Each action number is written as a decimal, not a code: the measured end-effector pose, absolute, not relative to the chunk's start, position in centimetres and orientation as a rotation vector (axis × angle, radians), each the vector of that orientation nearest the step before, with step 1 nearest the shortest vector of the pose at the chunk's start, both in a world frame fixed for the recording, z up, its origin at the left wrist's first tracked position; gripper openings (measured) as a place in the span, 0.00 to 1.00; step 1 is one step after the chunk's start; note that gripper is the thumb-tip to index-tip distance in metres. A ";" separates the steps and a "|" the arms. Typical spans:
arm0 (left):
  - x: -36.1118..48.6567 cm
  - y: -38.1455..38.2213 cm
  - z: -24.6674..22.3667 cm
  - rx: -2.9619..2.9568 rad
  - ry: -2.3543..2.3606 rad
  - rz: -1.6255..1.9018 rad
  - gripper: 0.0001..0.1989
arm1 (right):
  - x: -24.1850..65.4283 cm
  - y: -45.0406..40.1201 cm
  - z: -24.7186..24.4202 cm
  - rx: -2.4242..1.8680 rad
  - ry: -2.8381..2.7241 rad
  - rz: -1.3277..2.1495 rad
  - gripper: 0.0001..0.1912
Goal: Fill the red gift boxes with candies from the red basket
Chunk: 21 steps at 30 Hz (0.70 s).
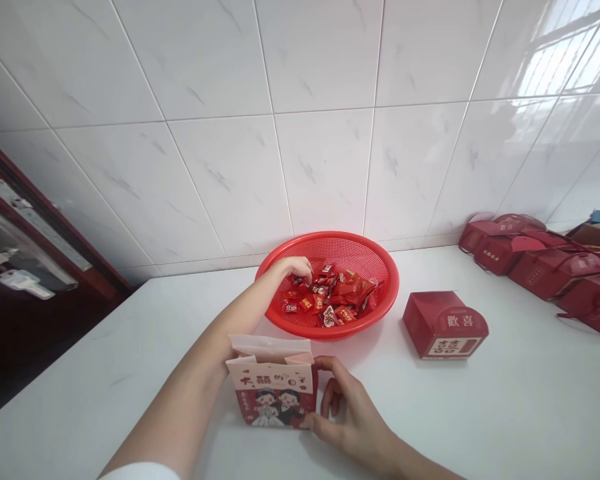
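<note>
My left hand (301, 268) reaches into a red plastic basket (390, 293) among small red-wrapped candies (347, 291). Its fingers curl downward, and what lies under their tips is hidden. In front of me an upright paper candy box (275, 400) stands open at the top, its front printed with a cartoon couple and Chinese characters. My right hand (347, 413) grips the right side of this box, with the thumb at the lower front corner and the index finger by the upper edge. My left forearm passes along the box's left side.
A closed dark red box (443, 327) sits right of the basket. Several more red boxes (540, 257) line the wall at the far right, by a brown carton (593, 235). White tiles back the white table (105, 353); a dark door with keys (26, 283) is at left.
</note>
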<state>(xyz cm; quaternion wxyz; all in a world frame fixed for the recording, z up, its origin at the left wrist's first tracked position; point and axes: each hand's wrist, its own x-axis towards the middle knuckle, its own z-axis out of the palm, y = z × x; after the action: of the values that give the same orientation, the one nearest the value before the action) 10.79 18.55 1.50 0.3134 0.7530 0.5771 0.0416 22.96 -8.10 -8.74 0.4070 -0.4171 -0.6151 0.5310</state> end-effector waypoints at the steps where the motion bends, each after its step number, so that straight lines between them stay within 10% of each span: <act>1: 10.8 18.5 1.6 1.959 1.514 0.058 0.11 | 23.0 -8.1 -8.8 -1.057 -1.553 1.340 0.30; 21: 9.9 17.1 2.5 1.749 1.104 0.101 0.15 | 23.0 -8.0 -9.0 -1.032 -1.549 1.355 0.31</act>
<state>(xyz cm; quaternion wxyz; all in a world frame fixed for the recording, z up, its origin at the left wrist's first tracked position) 9.94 17.11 2.50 0.5102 0.7265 0.4583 0.0421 22.99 -8.01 -9.00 0.4074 -0.4094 -0.6143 0.5376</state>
